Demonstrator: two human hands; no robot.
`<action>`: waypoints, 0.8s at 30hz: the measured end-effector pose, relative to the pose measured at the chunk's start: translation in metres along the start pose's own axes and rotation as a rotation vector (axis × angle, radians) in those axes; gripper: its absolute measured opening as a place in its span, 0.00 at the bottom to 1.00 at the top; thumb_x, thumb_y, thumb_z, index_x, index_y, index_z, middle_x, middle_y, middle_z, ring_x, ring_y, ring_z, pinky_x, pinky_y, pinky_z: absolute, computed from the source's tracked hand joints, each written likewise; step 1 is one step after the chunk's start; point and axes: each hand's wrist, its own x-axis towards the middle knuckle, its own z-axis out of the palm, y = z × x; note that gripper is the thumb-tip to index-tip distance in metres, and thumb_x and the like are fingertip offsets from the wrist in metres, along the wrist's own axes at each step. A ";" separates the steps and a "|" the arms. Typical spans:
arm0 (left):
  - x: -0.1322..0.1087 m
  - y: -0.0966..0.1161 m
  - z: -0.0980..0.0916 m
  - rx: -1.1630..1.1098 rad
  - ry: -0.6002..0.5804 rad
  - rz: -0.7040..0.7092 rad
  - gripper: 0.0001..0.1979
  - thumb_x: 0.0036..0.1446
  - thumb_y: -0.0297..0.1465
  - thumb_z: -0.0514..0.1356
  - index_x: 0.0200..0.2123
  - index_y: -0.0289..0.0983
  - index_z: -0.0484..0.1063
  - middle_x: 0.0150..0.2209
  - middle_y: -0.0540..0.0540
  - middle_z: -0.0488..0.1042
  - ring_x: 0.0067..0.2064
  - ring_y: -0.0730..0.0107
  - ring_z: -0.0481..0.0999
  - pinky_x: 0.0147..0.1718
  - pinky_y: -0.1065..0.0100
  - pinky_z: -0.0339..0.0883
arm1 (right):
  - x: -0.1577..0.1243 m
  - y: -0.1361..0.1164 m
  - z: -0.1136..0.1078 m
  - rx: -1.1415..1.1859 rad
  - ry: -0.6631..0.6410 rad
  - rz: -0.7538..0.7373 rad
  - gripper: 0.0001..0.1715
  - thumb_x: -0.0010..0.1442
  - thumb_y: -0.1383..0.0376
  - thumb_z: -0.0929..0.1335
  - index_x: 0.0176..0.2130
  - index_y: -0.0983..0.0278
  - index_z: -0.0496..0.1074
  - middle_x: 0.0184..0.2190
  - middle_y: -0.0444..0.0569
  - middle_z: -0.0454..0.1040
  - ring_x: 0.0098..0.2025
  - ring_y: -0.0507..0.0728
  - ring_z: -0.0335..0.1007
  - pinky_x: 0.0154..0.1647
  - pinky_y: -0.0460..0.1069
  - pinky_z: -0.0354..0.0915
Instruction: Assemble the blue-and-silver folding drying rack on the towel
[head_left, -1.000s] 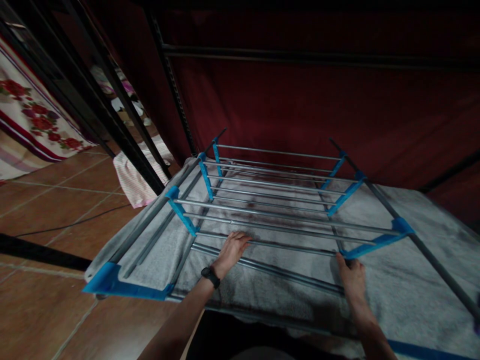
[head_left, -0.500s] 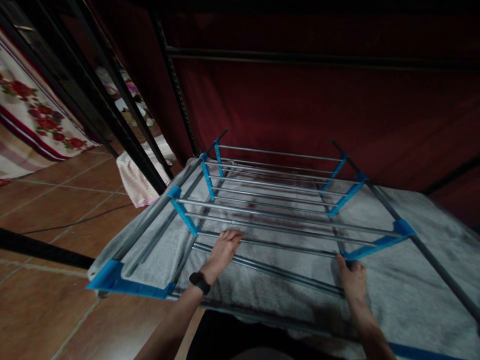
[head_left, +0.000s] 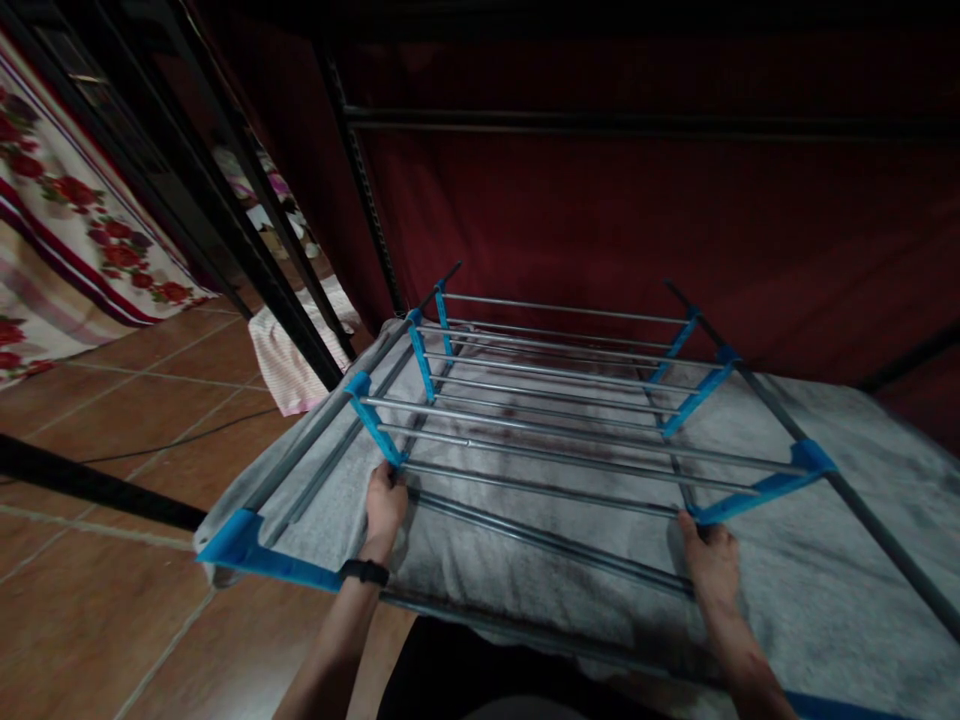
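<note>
A shoe rack point(head_left: 577, 434) of grey metal tubes and blue plastic brackets lies on its back on a grey cloth. My left hand point(head_left: 385, 512) is closed around the frame at the lower end of the near left bracket point(head_left: 377, 427). Its fingertips are partly hidden behind the tube there. On the other side, my right hand point(head_left: 712, 565) grips the frame just under the near right bracket point(head_left: 757, 497), thumb on top. Two loose-looking tubes point(head_left: 547, 540) run between my hands, below the lowest crossbar.
Grey cloth point(head_left: 885, 520) spreads under the rack. Black metal posts point(head_left: 247, 240) and a low bar point(head_left: 97, 485) stand at the left. A dark red curtain point(head_left: 600, 220) hangs behind. Beyond are a striped cloth point(head_left: 289, 350) and a flowered cloth point(head_left: 112, 240) over a tiled floor point(head_left: 97, 600).
My left hand has slid left from the middle of the lowest crossbar to the rack's left corner and closed there. My right hand has kept its hold. The view has shifted slightly.
</note>
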 end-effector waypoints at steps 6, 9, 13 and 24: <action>-0.005 0.000 0.007 0.061 0.036 0.006 0.15 0.49 0.21 0.53 0.40 0.37 0.70 0.37 0.42 0.73 0.41 0.60 0.74 0.48 0.56 0.69 | -0.004 -0.002 0.000 0.000 0.022 -0.024 0.42 0.59 0.38 0.55 0.49 0.70 0.67 0.48 0.71 0.70 0.54 0.74 0.68 0.51 0.63 0.65; -0.008 0.000 0.008 0.093 0.057 0.014 0.13 0.51 0.22 0.53 0.39 0.37 0.70 0.36 0.43 0.72 0.40 0.61 0.72 0.48 0.56 0.68 | -0.005 -0.003 0.000 -0.009 0.032 -0.026 0.41 0.60 0.40 0.55 0.50 0.72 0.67 0.48 0.72 0.70 0.55 0.76 0.67 0.51 0.63 0.64; -0.007 0.002 0.008 0.129 0.074 0.008 0.07 0.57 0.26 0.53 0.38 0.38 0.70 0.34 0.44 0.70 0.38 0.62 0.71 0.45 0.56 0.67 | -0.005 -0.007 0.000 -0.028 0.032 -0.013 0.41 0.61 0.42 0.56 0.51 0.74 0.67 0.49 0.75 0.69 0.55 0.77 0.67 0.52 0.63 0.64; -0.008 0.010 0.010 0.193 0.061 -0.014 0.13 0.43 0.19 0.53 0.34 0.36 0.68 0.30 0.45 0.66 0.39 0.58 0.70 0.48 0.56 0.65 | -0.008 -0.018 -0.002 0.020 0.075 0.020 0.36 0.59 0.44 0.58 0.48 0.72 0.67 0.48 0.76 0.68 0.55 0.78 0.66 0.53 0.67 0.62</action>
